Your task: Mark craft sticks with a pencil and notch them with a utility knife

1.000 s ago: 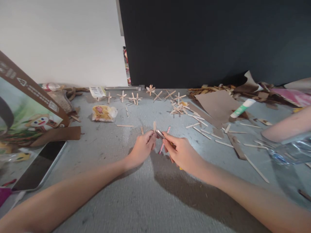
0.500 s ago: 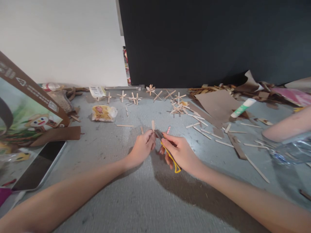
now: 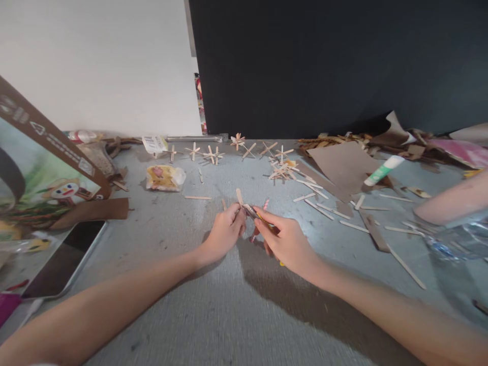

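Note:
My left hand [image 3: 224, 233] is closed in a pinch on a small wooden craft stick [image 3: 239, 196] that pokes up from its fingertips. My right hand [image 3: 286, 240] is closed around a yellow-handled utility knife [image 3: 254, 213], its metal tip touching the stick near my left fingertips. A pink pen [image 3: 258, 220] lies on the grey table [image 3: 236, 315] just under both hands. Most of the knife's handle is hidden inside my right fist.
Glued stick stars [image 3: 211, 153] and loose sticks [image 3: 318, 208] are scattered behind and to the right. Brown cardboard scraps [image 3: 341, 163], a green-white glue stick [image 3: 383, 170], a snack wrapper [image 3: 165, 178], a printed box [image 3: 41, 173] and a tablet [image 3: 64, 259] surround them. Another person's arm [image 3: 453, 201] enters at right.
My right hand has rolled over the knife, so the yellow handle seen half a second ago is now mostly hidden. The stick in my left hand has tilted slightly left.

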The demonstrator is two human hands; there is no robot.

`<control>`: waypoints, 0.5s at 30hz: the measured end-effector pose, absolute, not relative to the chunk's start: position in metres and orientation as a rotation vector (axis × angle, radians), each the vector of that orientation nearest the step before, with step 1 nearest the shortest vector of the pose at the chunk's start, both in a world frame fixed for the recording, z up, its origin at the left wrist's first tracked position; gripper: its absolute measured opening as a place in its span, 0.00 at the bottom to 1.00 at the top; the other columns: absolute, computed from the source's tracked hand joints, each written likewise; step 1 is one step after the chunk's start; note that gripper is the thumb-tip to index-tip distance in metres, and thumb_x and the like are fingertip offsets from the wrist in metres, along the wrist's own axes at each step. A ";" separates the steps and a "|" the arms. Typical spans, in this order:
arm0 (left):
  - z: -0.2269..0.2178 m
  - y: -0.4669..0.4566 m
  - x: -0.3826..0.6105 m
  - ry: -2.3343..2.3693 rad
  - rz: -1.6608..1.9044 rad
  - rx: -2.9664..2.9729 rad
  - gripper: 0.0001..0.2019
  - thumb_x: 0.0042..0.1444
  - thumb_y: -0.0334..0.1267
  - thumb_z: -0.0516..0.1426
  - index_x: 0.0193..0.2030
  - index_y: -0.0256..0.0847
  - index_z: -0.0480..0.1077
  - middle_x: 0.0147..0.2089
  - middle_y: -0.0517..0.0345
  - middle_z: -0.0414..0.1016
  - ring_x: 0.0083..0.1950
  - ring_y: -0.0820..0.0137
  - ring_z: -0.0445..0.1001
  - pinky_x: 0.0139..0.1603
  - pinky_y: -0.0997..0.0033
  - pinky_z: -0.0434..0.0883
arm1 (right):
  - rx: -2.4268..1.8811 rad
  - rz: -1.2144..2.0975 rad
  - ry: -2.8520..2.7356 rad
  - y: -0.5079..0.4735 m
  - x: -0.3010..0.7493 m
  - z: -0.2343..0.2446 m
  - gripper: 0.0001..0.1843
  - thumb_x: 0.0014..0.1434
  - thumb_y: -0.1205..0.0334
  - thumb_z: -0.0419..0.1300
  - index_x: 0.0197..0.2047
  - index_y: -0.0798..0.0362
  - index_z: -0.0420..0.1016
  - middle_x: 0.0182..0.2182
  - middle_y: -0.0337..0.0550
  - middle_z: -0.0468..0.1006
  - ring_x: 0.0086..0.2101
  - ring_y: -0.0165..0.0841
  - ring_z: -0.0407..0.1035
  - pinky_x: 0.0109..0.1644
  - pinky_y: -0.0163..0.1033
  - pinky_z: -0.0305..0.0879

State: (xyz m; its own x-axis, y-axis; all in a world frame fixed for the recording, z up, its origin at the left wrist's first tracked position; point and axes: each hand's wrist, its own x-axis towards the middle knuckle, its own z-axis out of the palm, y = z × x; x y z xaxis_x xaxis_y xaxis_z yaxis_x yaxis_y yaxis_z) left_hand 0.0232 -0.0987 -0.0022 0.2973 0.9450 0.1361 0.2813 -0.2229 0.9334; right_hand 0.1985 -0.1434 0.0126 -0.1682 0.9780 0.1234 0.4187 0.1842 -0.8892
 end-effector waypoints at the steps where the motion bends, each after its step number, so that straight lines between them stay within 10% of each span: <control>1: -0.003 -0.098 0.023 1.125 0.962 1.698 0.16 0.68 0.47 0.47 0.30 0.44 0.59 0.19 0.67 0.63 0.22 0.75 0.63 0.26 0.74 0.59 | -1.325 0.904 -1.724 -0.143 0.198 0.013 0.27 0.70 0.54 0.53 0.66 0.54 0.75 0.22 0.37 0.75 0.16 0.26 0.61 0.19 0.32 0.59; 15: -0.005 -0.097 0.023 1.121 0.959 1.680 0.14 0.68 0.43 0.47 0.31 0.43 0.60 0.18 0.68 0.61 0.20 0.75 0.61 0.25 0.74 0.58 | -1.260 0.624 -1.817 -0.140 0.198 0.007 0.23 0.69 0.57 0.54 0.62 0.55 0.79 0.23 0.39 0.75 0.19 0.27 0.57 0.23 0.34 0.57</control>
State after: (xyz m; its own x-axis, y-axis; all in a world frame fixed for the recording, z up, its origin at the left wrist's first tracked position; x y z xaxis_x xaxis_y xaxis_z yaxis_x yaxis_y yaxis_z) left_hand 0.0233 -0.0971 -0.0048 0.2962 0.9467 0.1267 0.2715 -0.2106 0.9391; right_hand 0.1985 -0.1396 0.0075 -0.1640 0.9247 0.3435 0.5191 0.3770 -0.7671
